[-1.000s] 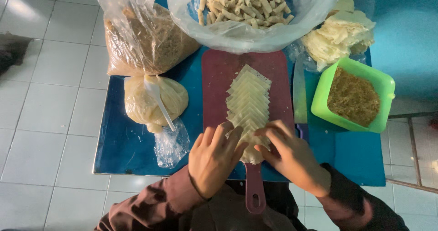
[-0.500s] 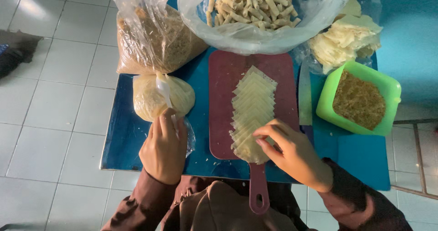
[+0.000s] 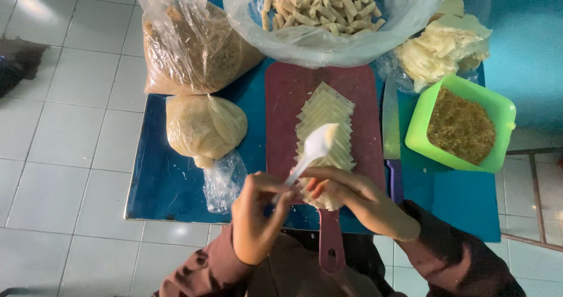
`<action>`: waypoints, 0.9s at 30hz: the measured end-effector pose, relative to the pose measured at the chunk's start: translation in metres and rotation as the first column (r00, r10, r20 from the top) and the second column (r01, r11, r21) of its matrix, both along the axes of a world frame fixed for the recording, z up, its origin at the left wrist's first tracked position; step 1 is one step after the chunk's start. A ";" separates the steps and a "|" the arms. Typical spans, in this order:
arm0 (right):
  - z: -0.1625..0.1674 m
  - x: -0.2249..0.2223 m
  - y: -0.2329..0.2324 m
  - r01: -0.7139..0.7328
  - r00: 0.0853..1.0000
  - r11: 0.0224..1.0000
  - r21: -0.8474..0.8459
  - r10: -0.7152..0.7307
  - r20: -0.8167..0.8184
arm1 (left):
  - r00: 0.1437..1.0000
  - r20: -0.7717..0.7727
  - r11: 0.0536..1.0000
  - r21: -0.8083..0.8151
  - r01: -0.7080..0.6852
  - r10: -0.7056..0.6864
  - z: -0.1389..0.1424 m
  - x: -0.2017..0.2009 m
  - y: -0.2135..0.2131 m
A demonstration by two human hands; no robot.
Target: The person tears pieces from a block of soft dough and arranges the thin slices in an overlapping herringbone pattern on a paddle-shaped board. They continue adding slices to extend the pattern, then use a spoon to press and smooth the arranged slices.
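Left hand (image 3: 258,218) pinches a white spoon (image 3: 311,150) over the wrappers (image 3: 325,127) on the board (image 3: 287,97); right hand (image 3: 358,200), fingers loosely apart, steadies the near wrapper. Looks like filling time.

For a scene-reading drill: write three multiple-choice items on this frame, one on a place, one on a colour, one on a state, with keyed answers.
1. Where does the stack of wrappers lie?
A. in the green container
B. on the red cutting board
C. on the floor tiles

2. What colour is the container of brown filling?
A. green
B. white
C. black

3. What does the left hand hold?
A. a knife
B. nothing
C. a white plastic spoon

Answers: 1 B, the wrappers sit fanned along the board; 2 A, its rim is bright green; 3 C, the fingers grip the spoon's handle, its bowl raised over the wrappers.
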State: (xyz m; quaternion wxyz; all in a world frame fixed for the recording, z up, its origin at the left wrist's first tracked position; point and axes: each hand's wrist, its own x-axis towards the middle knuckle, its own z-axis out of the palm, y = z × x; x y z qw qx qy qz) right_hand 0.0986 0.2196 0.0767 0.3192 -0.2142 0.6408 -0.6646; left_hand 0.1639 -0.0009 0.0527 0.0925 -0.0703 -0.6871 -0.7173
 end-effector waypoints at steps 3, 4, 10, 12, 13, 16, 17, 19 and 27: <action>-0.007 -0.001 0.005 0.143 0.963 0.973 -0.183 -0.094 0.251 | 0.973 0.121 0.973 0.143 0.181 -0.199 -0.001 -0.022 0.023; -0.009 -0.002 0.007 0.217 0.917 0.950 -0.225 -0.120 0.380 | 0.953 0.150 0.953 0.193 0.232 -0.262 0.000 -0.029 0.026; 0.006 -0.041 0.050 0.173 0.985 0.985 0.012 -0.173 -0.011 | 0.948 -0.166 0.738 -0.668 0.094 -0.271 0.013 -0.044 0.009; 0.015 -0.058 0.061 0.068 0.951 0.958 0.280 0.023 -0.310 | 0.815 -0.334 0.631 -0.774 0.048 -0.473 0.011 -0.053 -0.006; 0.019 -0.064 0.065 0.046 0.893 0.908 0.415 0.149 -0.425 | 0.722 -0.393 0.577 -0.817 0.010 -0.570 0.009 -0.057 -0.012; 0.021 -0.073 0.058 0.097 0.762 0.830 0.550 0.293 -0.578 | 0.490 -0.471 0.512 -0.857 -0.058 -0.733 0.000 -0.063 -0.022; 0.022 -0.075 0.054 0.084 0.760 0.843 0.532 0.290 -0.581 | 0.459 -0.482 0.507 -0.858 -0.077 -0.747 -0.003 -0.064 -0.022; 0.023 -0.078 0.045 0.056 0.759 0.868 0.493 0.284 -0.586 | 0.395 -0.497 0.497 -0.861 -0.112 -0.772 -0.007 -0.064 -0.022; 0.021 -0.082 0.031 0.062 0.522 0.907 0.416 0.326 -0.788 | 0.367 -0.550 0.516 -0.834 -0.194 -0.750 -0.011 -0.059 -0.021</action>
